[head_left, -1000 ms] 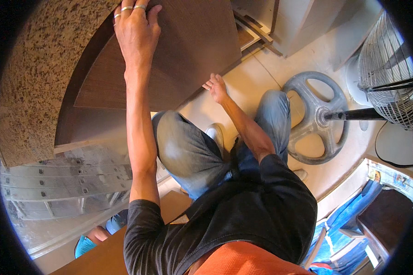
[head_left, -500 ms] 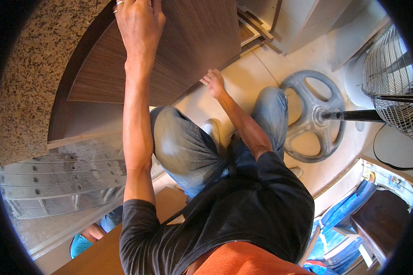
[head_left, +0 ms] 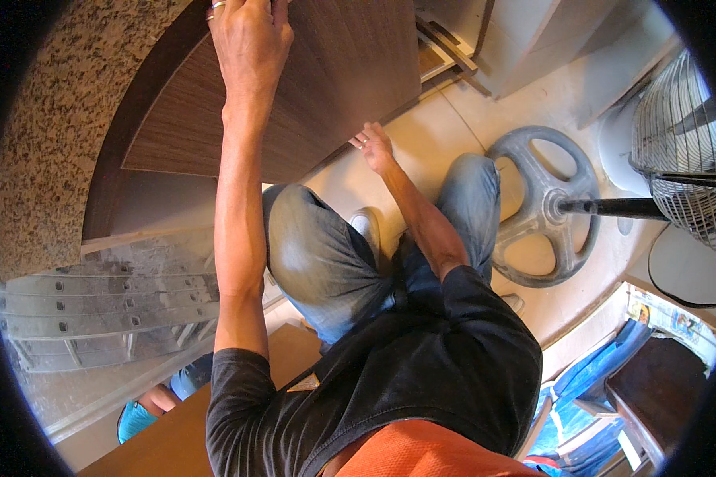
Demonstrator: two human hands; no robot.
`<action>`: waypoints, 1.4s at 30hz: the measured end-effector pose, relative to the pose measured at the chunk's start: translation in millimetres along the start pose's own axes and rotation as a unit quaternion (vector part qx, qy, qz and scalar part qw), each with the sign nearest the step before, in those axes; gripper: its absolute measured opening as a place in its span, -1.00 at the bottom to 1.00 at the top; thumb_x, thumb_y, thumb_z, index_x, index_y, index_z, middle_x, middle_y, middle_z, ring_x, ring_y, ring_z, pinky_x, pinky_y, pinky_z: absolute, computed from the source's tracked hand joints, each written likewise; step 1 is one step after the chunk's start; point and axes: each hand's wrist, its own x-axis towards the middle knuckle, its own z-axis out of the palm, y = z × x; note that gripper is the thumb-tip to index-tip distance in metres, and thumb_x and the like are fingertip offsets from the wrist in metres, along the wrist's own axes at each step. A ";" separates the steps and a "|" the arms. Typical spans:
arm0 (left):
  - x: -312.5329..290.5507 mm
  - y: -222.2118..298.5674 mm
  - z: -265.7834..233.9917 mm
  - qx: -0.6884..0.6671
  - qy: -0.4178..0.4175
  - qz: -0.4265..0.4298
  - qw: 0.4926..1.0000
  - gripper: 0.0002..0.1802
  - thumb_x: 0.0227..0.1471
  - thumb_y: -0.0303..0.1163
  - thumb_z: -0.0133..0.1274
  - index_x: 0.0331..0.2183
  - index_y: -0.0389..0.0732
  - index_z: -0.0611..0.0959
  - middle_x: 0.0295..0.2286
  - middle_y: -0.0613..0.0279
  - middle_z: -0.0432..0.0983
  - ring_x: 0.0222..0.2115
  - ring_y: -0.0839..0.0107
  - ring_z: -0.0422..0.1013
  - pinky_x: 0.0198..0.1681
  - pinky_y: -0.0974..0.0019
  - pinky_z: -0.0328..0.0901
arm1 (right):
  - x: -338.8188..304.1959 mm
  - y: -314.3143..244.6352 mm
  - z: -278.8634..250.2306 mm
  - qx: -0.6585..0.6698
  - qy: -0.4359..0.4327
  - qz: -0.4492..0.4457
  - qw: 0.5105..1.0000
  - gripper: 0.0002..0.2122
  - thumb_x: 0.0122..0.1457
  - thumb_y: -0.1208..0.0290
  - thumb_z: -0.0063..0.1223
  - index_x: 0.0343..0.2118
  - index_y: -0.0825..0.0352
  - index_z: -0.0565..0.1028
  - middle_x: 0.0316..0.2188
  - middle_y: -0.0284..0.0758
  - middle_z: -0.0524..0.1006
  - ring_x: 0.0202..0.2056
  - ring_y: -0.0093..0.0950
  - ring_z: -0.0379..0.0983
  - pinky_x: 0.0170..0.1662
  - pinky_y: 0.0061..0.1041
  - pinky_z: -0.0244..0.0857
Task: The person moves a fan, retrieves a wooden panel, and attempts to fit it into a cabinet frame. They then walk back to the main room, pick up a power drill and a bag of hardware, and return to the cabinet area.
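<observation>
A dark brown wood-grain panel (head_left: 326,75) stands in front of me under a speckled granite countertop (head_left: 48,119). My left hand (head_left: 250,44), with rings on a finger, reaches to the panel's upper edge. Its fingers bend over that edge, and their tips are cut off by the top of the picture. Lower down, my right hand (head_left: 374,147) is at the panel's bottom edge, its fingers curled against it and partly hidden. Both hands appear to grip the panel.
A floor fan (head_left: 680,143) with a round grey base (head_left: 553,207) stands at my right. Wood strips (head_left: 445,48) lie beyond the panel. A metal ladder (head_left: 119,302) is at the left, near another person's leg (head_left: 161,397). Blue-and-white sheeting (head_left: 589,389) lies at the lower right.
The view has shifted slightly, so the panel and my left hand appear a little further right. Both hands keep their places on the panel.
</observation>
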 end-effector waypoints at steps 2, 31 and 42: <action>-0.8 -0.7 -0.1 0.001 -0.001 -0.003 1.000 -0.61 -0.15 -0.64 0.17 -0.17 -0.26 0.63 -0.27 0.07 0.45 -0.19 0.07 0.36 -0.09 0.14 0.27 | 3.6 1.3 -5.9 0.020 -0.011 0.010 1.000 -0.85 0.22 0.48 0.05 -0.31 0.08 0.32 -0.31 -0.47 0.39 -0.13 -0.38 0.41 0.02 -0.01 0.33; 1.2 -6.4 -3.8 0.004 0.014 -0.006 1.000 -0.61 -0.16 -0.65 0.17 -0.18 -0.27 0.63 -0.26 0.06 0.46 -0.18 0.07 0.36 -0.08 0.15 0.28 | -1.7 -4.9 16.4 -0.067 0.047 -0.002 0.997 -0.84 0.26 0.50 -0.05 -0.34 0.08 0.22 -0.41 -0.45 0.27 -0.34 -0.44 0.32 0.01 -0.03 0.35; 1.5 -2.8 -0.5 0.017 0.011 0.000 1.000 -0.61 -0.15 -0.64 0.17 -0.17 -0.25 0.64 -0.26 0.08 0.46 -0.17 0.08 0.36 -0.07 0.14 0.26 | 3.0 0.3 10.4 -0.051 0.064 -0.001 0.997 -0.71 0.32 0.47 -0.12 0.04 0.19 0.14 -0.08 -0.33 0.28 0.00 -0.18 0.35 0.07 0.05 0.27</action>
